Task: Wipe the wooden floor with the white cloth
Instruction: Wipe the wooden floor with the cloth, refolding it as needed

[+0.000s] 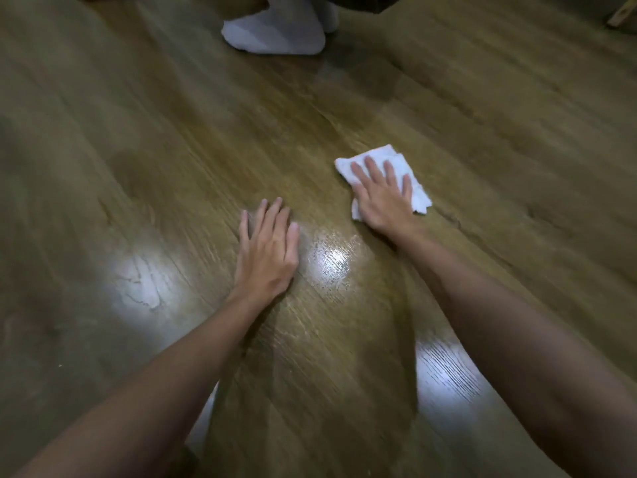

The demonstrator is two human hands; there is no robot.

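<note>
We are pressing our right hand (381, 194), fingers spread flat, on the folded white cloth (386, 177) lying on the wooden floor (172, 150), while our left hand (267, 244) is bracing flat beside it, cloth extending ahead.

Brown wood-grain plank floor (172, 139), boards running diagonal. Bright light glare patches (329, 260) near centre, lower left, lower right. White-socked foot (274, 32) at top edge, dark garment above. Pale wooden object (622, 13) top-right corner, unclear.
</note>
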